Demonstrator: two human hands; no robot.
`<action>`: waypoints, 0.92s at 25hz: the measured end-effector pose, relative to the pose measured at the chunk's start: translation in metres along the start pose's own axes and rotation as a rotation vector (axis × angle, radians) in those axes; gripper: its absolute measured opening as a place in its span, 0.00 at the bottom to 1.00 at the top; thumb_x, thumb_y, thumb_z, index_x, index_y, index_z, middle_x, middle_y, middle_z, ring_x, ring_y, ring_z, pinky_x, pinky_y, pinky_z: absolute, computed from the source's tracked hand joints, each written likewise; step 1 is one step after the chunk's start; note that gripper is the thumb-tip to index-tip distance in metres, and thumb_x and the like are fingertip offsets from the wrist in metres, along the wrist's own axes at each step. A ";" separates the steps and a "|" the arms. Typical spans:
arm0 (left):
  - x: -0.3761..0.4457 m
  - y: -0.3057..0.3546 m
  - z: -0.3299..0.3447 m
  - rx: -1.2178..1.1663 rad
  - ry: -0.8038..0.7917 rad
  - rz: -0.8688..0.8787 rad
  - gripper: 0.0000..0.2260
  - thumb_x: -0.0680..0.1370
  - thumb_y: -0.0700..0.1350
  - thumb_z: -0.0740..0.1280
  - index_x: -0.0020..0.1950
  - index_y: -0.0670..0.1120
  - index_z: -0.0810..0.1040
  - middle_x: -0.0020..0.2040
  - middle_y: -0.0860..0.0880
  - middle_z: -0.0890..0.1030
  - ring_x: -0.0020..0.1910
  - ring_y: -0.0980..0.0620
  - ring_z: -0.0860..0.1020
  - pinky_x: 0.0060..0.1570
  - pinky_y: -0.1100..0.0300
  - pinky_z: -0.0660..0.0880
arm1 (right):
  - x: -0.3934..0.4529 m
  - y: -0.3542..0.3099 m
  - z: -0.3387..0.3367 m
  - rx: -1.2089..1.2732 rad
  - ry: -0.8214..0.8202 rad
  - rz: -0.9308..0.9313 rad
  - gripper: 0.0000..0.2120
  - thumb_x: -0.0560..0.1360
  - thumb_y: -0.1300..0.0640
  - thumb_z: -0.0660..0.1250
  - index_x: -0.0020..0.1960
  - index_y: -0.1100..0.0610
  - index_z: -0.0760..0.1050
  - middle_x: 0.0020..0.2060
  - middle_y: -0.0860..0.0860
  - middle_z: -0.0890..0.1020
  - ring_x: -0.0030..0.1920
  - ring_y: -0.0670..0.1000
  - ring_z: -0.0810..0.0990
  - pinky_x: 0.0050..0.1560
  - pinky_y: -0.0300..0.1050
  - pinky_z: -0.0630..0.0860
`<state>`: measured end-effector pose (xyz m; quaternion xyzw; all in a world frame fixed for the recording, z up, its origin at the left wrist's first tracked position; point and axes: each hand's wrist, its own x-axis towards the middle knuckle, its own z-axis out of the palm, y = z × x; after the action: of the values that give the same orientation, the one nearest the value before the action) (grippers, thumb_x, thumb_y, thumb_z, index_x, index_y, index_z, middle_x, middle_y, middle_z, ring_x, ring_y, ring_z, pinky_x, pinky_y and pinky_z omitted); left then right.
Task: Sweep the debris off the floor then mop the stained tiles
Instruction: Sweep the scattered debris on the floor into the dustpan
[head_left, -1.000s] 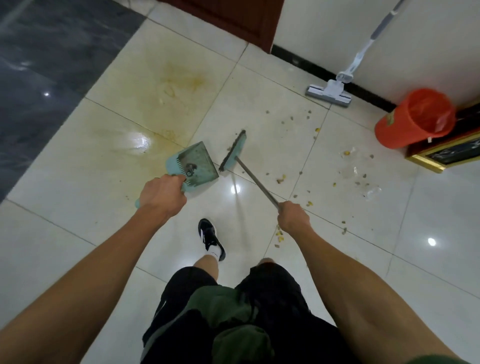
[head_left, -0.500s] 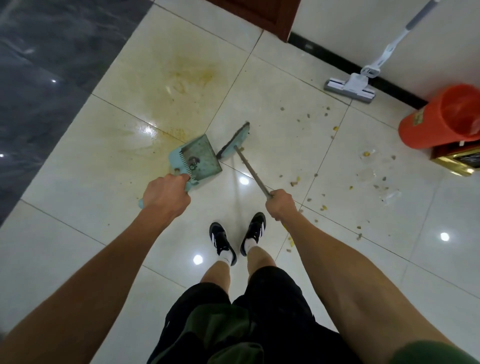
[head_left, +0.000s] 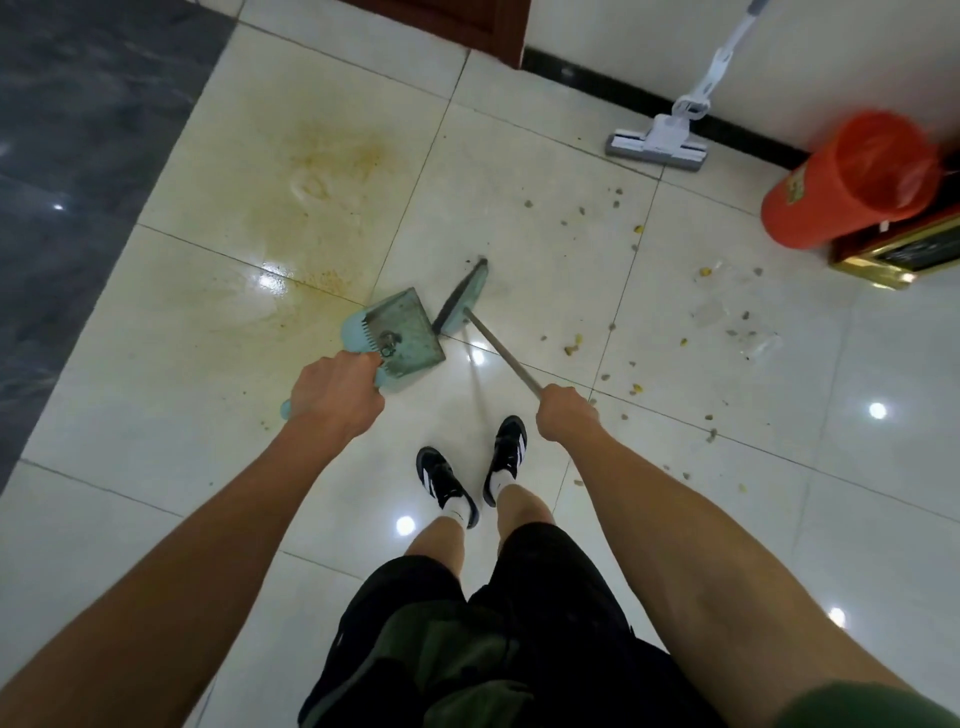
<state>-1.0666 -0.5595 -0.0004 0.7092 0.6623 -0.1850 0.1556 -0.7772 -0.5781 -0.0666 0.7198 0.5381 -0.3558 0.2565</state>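
Gripping the dustpan (head_left: 400, 332) by its handle, the left hand (head_left: 332, 395) held it beside the broom (head_left: 462, 299), whose stick the right hand (head_left: 566, 413) clasped. The pan held only a small clump, and most debris (head_left: 634, 387) lay scattered on the tiles to the right, so sweeping seemed barely begun. The yellow stain (head_left: 332, 171) was unmopped; the mop (head_left: 657, 143) leaned at the wall near an orange bin (head_left: 841, 192), contents unclear.
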 end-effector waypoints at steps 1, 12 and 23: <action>-0.002 0.002 -0.001 0.003 -0.005 0.013 0.11 0.76 0.44 0.64 0.56 0.49 0.79 0.42 0.46 0.78 0.40 0.42 0.77 0.38 0.55 0.67 | -0.007 0.006 0.004 -0.010 0.004 0.020 0.14 0.78 0.63 0.60 0.63 0.59 0.73 0.38 0.50 0.71 0.38 0.52 0.76 0.32 0.45 0.69; -0.045 0.089 -0.001 0.102 0.006 0.185 0.11 0.76 0.43 0.64 0.57 0.48 0.79 0.43 0.44 0.79 0.38 0.42 0.78 0.36 0.55 0.68 | -0.072 0.132 0.060 0.016 0.029 0.167 0.13 0.79 0.63 0.58 0.62 0.57 0.73 0.43 0.51 0.75 0.40 0.53 0.77 0.35 0.49 0.72; -0.112 0.227 0.026 0.173 0.031 0.288 0.08 0.75 0.43 0.64 0.53 0.48 0.79 0.35 0.48 0.70 0.35 0.44 0.72 0.36 0.55 0.67 | -0.130 0.288 0.125 0.154 0.063 0.247 0.15 0.79 0.62 0.58 0.65 0.59 0.71 0.47 0.53 0.76 0.44 0.54 0.76 0.43 0.48 0.73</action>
<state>-0.8481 -0.6870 0.0238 0.8103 0.5377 -0.2062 0.1089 -0.5526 -0.8325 -0.0451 0.8089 0.4244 -0.3391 0.2252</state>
